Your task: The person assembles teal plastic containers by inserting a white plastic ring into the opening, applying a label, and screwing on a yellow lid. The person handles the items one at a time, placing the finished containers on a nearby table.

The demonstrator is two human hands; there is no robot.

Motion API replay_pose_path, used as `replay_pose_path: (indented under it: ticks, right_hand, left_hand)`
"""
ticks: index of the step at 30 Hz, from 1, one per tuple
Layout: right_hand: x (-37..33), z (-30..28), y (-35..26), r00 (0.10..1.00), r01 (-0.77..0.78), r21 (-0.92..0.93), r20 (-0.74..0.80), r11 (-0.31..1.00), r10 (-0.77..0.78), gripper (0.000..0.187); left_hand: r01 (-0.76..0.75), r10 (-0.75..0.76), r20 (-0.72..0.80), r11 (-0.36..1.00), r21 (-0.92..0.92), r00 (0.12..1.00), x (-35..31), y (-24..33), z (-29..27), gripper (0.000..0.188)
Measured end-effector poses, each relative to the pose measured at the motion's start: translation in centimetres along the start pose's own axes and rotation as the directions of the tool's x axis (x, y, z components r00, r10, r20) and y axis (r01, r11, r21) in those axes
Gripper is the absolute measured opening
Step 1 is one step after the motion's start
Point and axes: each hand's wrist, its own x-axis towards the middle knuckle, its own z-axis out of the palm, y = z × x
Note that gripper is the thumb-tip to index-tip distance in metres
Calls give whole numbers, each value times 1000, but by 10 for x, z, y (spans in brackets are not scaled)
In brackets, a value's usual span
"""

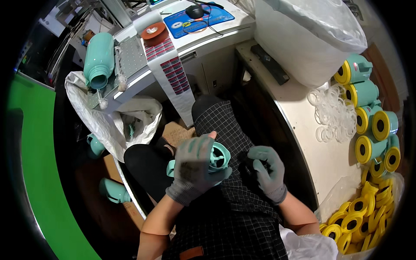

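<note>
from where i stand, the gloved left hand [193,164] is wrapped round a teal plastic jug top [222,168] above the black checked apron [225,234], gripping it so that the spoked opening shows past the fingers and a handle juts out on the other side. right of that jug top and apart from it, the gloved right hand [268,171] has its fingers bent inward; i can't tell whether anything is pinched in them. farther right of the jug top runs a white bench [299,112] carrying a loose heap of clear rings [333,110] and, beside those, a cluster of yellow-capped teal pieces [363,93]. low to the right of the jug top, a clear bag [333,197] bulges with yellow ring-shaped caps [359,214], many overlapping. up and left of the jug top, a teal bottle [99,60] lies on its side, its open mouth facing the near side, above a white sack [93,108]. beyond the jug top, a long strip of printed labels [174,73] hangs down, an orange disc [154,34] at its upper end.
</note>
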Motion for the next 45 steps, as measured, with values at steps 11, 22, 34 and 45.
replay_pose_path:
  ticks: [11, 22, 34, 45]
  right_hand:
    - [95, 19, -82, 144, 541, -181, 982, 821, 122, 15]
    - [67, 18, -52, 528, 834, -265, 638, 483, -561, 8]
    - [146, 219, -16, 960, -44, 314, 274, 948, -47, 62]
    - [103, 129, 5, 967, 58, 86, 242, 995, -78, 14]
  left_hand:
    - [-50, 201, 353, 918, -393, 914, 2, -13, -4, 102]
    - [78, -25, 120, 885, -458, 992, -26, -23, -36, 88]
    - [4, 34, 105, 942, -336, 994, -68, 1, -51, 73]
    - [-17, 20, 7, 953, -303, 1000, -42, 0, -53, 67]
